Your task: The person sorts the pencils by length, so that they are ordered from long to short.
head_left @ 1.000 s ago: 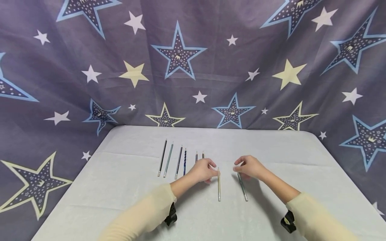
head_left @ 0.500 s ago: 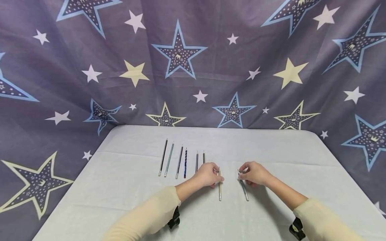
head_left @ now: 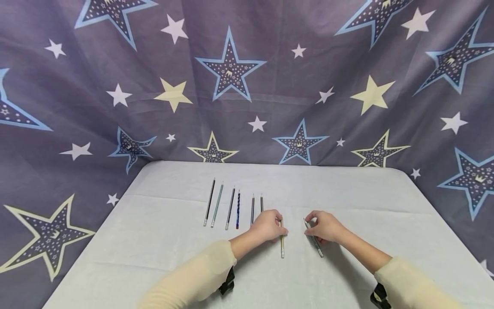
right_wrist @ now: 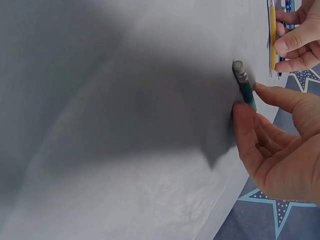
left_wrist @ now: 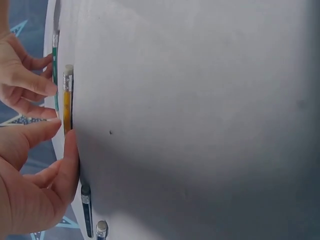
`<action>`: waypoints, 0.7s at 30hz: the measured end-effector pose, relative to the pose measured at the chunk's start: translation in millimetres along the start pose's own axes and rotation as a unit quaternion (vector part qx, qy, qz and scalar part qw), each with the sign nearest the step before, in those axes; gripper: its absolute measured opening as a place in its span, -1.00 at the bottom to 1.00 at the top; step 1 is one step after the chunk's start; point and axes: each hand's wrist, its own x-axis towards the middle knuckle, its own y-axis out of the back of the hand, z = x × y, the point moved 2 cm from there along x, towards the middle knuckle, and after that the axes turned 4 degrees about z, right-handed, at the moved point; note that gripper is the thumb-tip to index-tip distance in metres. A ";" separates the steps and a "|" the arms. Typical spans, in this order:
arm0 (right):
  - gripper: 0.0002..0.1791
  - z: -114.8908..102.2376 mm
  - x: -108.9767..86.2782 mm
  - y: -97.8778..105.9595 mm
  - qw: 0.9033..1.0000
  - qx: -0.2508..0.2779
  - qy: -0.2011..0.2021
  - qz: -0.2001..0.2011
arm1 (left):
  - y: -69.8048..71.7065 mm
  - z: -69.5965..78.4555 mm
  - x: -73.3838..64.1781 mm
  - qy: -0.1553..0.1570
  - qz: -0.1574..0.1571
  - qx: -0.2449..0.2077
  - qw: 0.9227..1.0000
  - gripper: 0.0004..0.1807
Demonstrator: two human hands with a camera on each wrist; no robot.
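My left hand pinches a yellow pencil between thumb and fingers. Its eraser end points toward me, and in the left wrist view the pencil's yellow body and metal band show plainly. To the right, across a small gap of tablecloth, a green pencil is held by my right hand. That pencil slants, with its tip leaning left and its eraser end nearer me. In the right wrist view, thumb and fingers sit either side of the green pencil, below its pale eraser.
Left of my hands several more pencils lie side by side: a black pencil, a teal pencil, a dark pencil and a blue patterned pencil. Two dark pencils are partly behind my left hand. A star-printed curtain stands behind the white-covered table.
Both hands have come down toward me onto the two pencils, my left closing on the yellow one. The green pencil's eraser end has shifted slightly right. The other pencils lie as before.
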 end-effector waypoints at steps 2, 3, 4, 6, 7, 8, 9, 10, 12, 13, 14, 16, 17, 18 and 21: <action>-0.61 -1.2 0.1 -0.8 1.000 -0.004 0.006 0.003 | -1.0 0.0 0.2 -0.001 0.006 0.004 1.000 -0.52; -0.60 -1.4 0.4 -1.3 1.000 -0.006 0.007 0.004 | -1.2 0.3 0.2 -0.001 0.009 0.007 1.000 -0.52; -0.60 -1.9 0.5 -1.6 1.000 -0.008 0.008 0.004 | -1.6 0.6 0.3 -0.001 0.011 0.013 1.000 -0.52; -0.60 -2.3 0.6 -2.4 1.000 -0.010 0.008 0.002 | -2.4 1.2 0.6 -0.004 0.015 0.023 1.000 -0.53; -0.60 -2.3 0.7 -2.8 1.000 -0.011 0.008 0.001 | -2.8 1.5 0.9 -0.005 0.017 0.028 0.999 -0.53; -0.60 -2.4 0.5 -3.1 1.000 -0.010 0.007 0.000 | -2.9 2.0 1.2 -0.004 0.018 0.034 0.999 -0.54; -0.60 -2.2 0.5 -3.5 1.000 -0.011 0.007 -0.001 | -3.0 2.4 1.3 -0.004 0.020 0.036 0.999 -0.54; -0.59 -2.3 0.2 -3.6 1.000 -0.011 0.006 -0.002 | -2.9 2.7 1.6 -0.003 0.023 0.037 0.999 -0.56; -0.60 -2.3 -0.1 -4.1 1.000 -0.010 0.005 -0.002 | -2.5 2.9 1.7 0.004 0.026 0.037 0.999 -0.59; -0.60 -2.2 -0.3 -4.1 1.000 -0.010 0.005 -0.002 | -2.2 3.0 1.7 0.007 0.028 0.034 0.999 -0.61; -0.60 -2.2 -0.7 -4.2 1.000 -0.010 0.006 -0.001 | -1.9 3.0 1.5 0.011 0.029 0.030 0.999 -0.62; -0.59 -2.2 -1.2 -4.3 1.000 -0.010 0.008 0.000 | -1.1 2.6 1.2 0.017 0.031 0.020 0.999 -0.64; -0.60 -2.1 -1.5 -4.4 1.000 -0.010 0.008 0.000 | -0.9 2.4 1.0 0.020 0.030 0.013 0.999 -0.65; -0.60 -2.1 -1.8 -4.4 1.000 -0.010 0.009 0.000 | -0.4 2.4 0.7 0.024 0.029 0.004 0.999 -0.65; -0.60 -1.9 -2.2 -4.6 1.000 -0.008 0.012 0.000 | 0.5 1.6 -0.2 0.037 0.024 -0.023 0.999 -0.64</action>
